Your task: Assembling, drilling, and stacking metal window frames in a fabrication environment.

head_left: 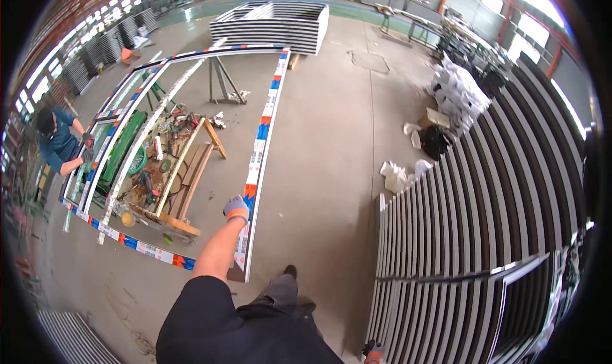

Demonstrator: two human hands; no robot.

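Observation:
A large window frame (pixel 255 163), covered in white, blue and orange protective film, lies flat on supports to my left. My left hand (pixel 236 209), in a grey and orange glove, is closed at the inner edge of its near right bar. My right hand (pixel 373 351), also gloved, is low at the picture's lower edge, beside the near corner of a tall stack of grey and black frames (pixel 440 230). The fingers of that hand are too small and partly cut off to read. Across the window frame, a person (pixel 57 138) in a dark cap has both hands at its far left bar.
Inside the frame's outline stand a cluttered workbench (pixel 172 150) with tools and a wooden trestle (pixel 213 138). Another frame stack (pixel 271 29) stands beyond. White wrapped bundles (pixel 456 90) and crumpled bags (pixel 396 176) lie on the floor by the right stack.

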